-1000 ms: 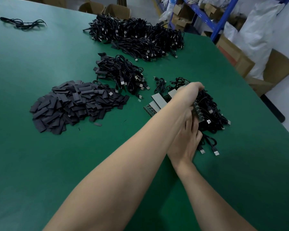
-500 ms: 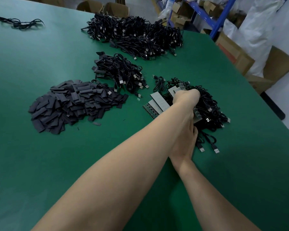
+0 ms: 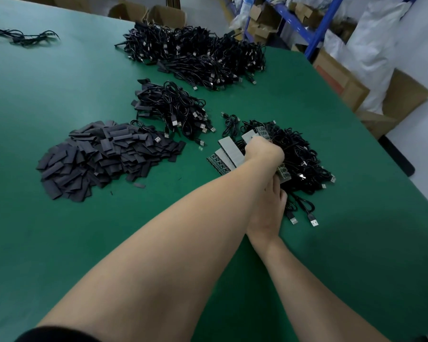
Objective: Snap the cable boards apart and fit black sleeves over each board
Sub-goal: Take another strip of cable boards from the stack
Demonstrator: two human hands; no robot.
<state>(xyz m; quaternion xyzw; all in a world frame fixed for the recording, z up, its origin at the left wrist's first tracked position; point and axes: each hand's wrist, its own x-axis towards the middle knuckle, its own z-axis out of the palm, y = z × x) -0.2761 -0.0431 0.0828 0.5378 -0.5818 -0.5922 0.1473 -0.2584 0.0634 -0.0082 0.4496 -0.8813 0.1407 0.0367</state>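
- Green bench, with shelving beyond its far right corner; boards lie on the cable heap near the right edge.
- Left hand is curled round the boards; right hand reaches in under that forearm; its grip cannot be told.
- Grip close either side of the score line; bend sharply; keep cables slack.
- Sleeves are heaped toward the left edge.
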